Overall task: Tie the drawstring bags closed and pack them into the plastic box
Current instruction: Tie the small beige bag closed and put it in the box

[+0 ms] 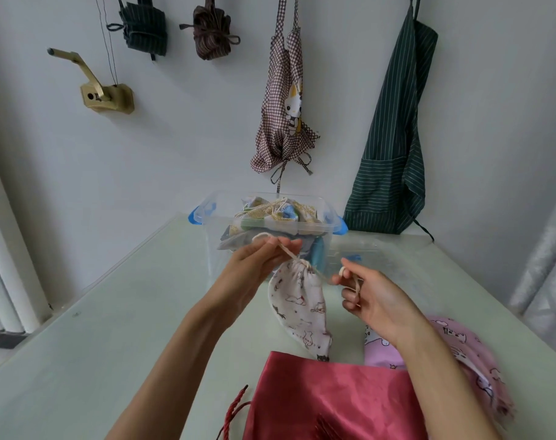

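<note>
A small white drawstring bag (299, 303) with animal prints hangs above the table, its mouth gathered tight. My left hand (257, 262) pinches one end of its beige cord up to the left. My right hand (369, 296) pinches the other cord end out to the right. Behind them stands the clear plastic box (332, 222) with blue latches, holding several tied cloth bags. A red satin bag (330, 401) with a red twisted cord lies at the near edge. Partly under my right forearm lies a pink printed bag (461, 341).
The pale green table (111, 328) stands against a white wall. The box's clear lid (365, 249) lies to the right of the box. Aprons (394, 138) and bundled cloths hang on the wall behind; a brass crank fitting (105, 93) is mounted at upper left.
</note>
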{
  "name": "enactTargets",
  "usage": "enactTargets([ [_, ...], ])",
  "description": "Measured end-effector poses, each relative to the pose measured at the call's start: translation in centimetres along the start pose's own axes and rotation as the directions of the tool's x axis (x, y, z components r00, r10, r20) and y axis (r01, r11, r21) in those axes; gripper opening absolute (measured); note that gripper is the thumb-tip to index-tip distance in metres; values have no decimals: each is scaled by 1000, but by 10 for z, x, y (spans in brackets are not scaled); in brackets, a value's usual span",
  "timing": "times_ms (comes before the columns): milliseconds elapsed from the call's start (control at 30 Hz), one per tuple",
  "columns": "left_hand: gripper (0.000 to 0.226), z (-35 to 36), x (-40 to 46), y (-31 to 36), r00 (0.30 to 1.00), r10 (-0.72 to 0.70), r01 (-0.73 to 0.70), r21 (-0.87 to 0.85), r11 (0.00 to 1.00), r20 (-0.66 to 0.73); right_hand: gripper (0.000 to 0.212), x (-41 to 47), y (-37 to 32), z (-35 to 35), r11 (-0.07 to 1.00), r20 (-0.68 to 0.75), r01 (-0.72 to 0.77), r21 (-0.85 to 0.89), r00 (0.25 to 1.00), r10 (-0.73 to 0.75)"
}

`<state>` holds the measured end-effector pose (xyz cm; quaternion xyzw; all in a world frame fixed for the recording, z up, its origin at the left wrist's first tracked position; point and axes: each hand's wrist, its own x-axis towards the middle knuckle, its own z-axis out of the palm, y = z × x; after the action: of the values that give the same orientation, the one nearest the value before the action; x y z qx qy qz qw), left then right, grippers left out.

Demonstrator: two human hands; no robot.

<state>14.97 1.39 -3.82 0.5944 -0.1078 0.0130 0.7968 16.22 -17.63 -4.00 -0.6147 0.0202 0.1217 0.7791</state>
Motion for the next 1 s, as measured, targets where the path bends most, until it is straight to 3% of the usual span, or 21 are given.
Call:
enactTargets([
  [67, 27, 1, 1, 2, 999, -27, 23, -133, 991, -25, 30, -1, 3, 4, 982, 51, -3, -189, 999, 13],
  [133, 23, -3, 0, 0, 995, -63, 54, -111, 992, -77, 30, -1, 7, 9, 926, 71, 5, -378, 997, 24],
  [233, 23, -13, -4, -1, 995, -65, 79, 228, 971, -69, 29, -4, 9, 11, 837, 134, 27, -547, 989, 55],
  [333, 23, -15, -7, 3, 994, -108, 79, 572, 817, 17, 29, -12, 0, 13, 863, 230, 100, -496, 973, 19],
  [400, 22, -11, -8, 5, 991, -123, 54, 668, 742, 57, 31, -18, -9, 14, 855, 229, 182, -486, 970, -77],
  [533, 24, -5, -12, 10, 955, -243, 51, 715, 697, 169, 32, -24, -20, 7, 684, 132, 229, -693, 972, -192],
  [667, 26, 3, -17, 14, 876, -393, 28, 782, 622, 281, 32, -28, -25, 7, 728, 136, 237, -643, 971, -196],
  [767, 30, 6, -17, 9, 846, -405, -59, 816, 576, 347, 26, -28, -21, 15, 713, 181, 308, -630, 951, -251],
  [833, 31, 6, -17, 7, 857, -364, -87, 799, 595, 364, 29, -27, -17, 18, 704, 288, 365, -609, 929, -233],
  [900, 34, 4, -15, 6, 888, -332, -29, 760, 650, 318, 52, -26, -15, 16, 709, 351, 339, -618, 926, -137],
  [1000, 38, -2, -12, 8, 905, -334, 82, 665, 743, 262, 72, -23, -10, 4, 602, 411, 322, -730, 912, 10],
])
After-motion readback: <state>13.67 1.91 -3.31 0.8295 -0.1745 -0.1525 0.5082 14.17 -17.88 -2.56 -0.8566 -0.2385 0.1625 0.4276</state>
